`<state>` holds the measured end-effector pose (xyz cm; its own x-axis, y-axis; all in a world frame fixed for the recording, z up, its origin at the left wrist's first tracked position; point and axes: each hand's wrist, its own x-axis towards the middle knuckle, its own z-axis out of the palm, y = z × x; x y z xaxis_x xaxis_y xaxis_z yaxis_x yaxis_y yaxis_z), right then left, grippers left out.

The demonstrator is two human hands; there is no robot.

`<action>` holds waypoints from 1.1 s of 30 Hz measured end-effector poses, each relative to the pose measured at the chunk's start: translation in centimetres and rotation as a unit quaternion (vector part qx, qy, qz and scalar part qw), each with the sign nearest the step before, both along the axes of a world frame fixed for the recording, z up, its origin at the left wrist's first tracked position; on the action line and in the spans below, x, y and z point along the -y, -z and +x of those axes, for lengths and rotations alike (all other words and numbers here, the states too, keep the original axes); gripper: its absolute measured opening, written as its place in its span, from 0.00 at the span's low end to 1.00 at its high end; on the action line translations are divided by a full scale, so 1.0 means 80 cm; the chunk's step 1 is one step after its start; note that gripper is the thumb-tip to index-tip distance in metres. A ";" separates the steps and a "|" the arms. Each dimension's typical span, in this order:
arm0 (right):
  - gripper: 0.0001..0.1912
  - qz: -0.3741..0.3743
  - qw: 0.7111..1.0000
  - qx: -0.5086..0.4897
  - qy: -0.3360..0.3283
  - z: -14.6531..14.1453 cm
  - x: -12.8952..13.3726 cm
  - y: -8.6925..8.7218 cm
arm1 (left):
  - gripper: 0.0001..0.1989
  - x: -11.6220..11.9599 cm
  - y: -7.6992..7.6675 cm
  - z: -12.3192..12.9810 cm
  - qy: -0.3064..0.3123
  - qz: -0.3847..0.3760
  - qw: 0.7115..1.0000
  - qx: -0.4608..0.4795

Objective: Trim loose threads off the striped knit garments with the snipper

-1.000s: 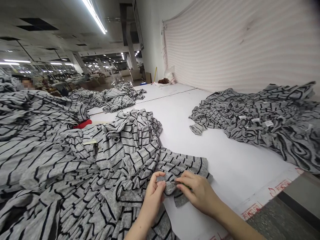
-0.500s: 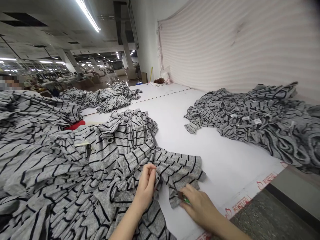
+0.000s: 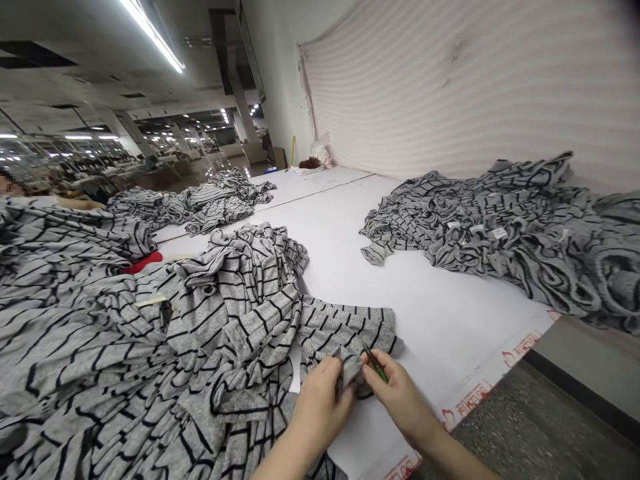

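Note:
A grey garment with black stripes [image 3: 345, 323] stretches from the big heap toward my hands at the near edge of the table. My left hand [image 3: 325, 393] is closed on a fold of its cloth. Close beside it, my right hand [image 3: 393, 387] grips a small pair of green-handled thread snips [image 3: 377, 368], dark blades pointing up and left. Its fingertips also touch the garment's edge. Part of the cloth between the two hands is hidden by my fingers.
A large heap of striped garments [image 3: 125, 353] covers the left side. More lie at the right [image 3: 480, 233] and far left back. A red item [image 3: 143, 262] pokes out of the heap. The white table's [image 3: 425, 320] edge runs along the right. A person's arm [image 3: 80, 203] shows far left.
My left hand has moved right and down and taken hold of the cloth near my right hand. The snips have turned in my right hand. A person's arm has appeared at the left.

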<state>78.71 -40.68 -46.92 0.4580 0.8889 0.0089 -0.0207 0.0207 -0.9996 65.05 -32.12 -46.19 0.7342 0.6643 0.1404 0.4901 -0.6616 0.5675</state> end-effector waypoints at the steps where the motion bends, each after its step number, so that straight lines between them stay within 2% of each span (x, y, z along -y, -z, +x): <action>1: 0.11 0.008 0.999 0.020 0.024 0.004 0.000 0.000 | 0.06 0.000 0.002 -0.002 0.000 0.007 1.000 -0.004; 3: 0.11 0.016 0.995 0.074 0.058 0.015 0.001 0.000 | 0.08 -0.001 0.003 -0.009 -0.019 0.003 1.000 0.020; 7: 0.08 0.006 0.974 0.214 0.076 0.034 0.004 0.000 | 0.05 -0.001 -0.010 -0.017 -0.092 0.024 0.984 0.148; 10: 0.11 0.010 0.959 0.275 0.061 0.030 0.010 -0.010 | 0.05 0.000 -0.018 -0.014 -0.078 0.071 0.979 0.176; 13: 0.20 0.034 0.960 0.279 0.006 0.013 0.011 -0.029 | 0.07 0.000 -0.016 -0.007 -0.054 0.085 0.981 0.166; 14: 0.19 0.043 0.961 0.272 -0.023 0.007 0.009 -0.034 | 0.07 -0.001 -0.014 -0.005 -0.046 0.082 0.982 0.161; 16: 0.12 0.057 0.965 0.249 -0.063 0.000 0.002 -0.042 | 0.07 -0.002 -0.008 -0.003 -0.040 0.080 0.987 0.137; 18: 0.07 0.068 0.971 0.224 -0.053 -0.001 -0.004 -0.043 | 0.07 -0.003 -0.004 -0.005 -0.048 0.080 0.991 0.092; 20: 0.06 0.078 0.974 0.211 -0.017 0.005 -0.007 -0.040 | 0.07 -0.002 -0.002 -0.011 -0.050 0.078 0.993 0.068; 23: 0.06 0.090 0.967 0.237 0.017 0.019 -0.002 -0.032 | 0.10 0.002 -0.003 -0.021 -0.021 0.079 0.985 0.155; 26: 0.10 0.092 0.949 0.302 0.024 0.026 0.006 -0.024 | 0.11 0.005 -0.003 -0.026 0.025 0.122 0.964 0.234; 30: 0.15 0.046 0.940 0.337 -0.020 0.028 0.014 -0.027 | 0.10 0.004 0.000 -0.027 0.060 0.228 0.955 0.183; 33: 0.10 -0.029 0.950 0.293 -0.104 0.029 0.021 -0.041 | 0.12 0.003 0.001 -0.028 0.068 0.264 0.946 0.178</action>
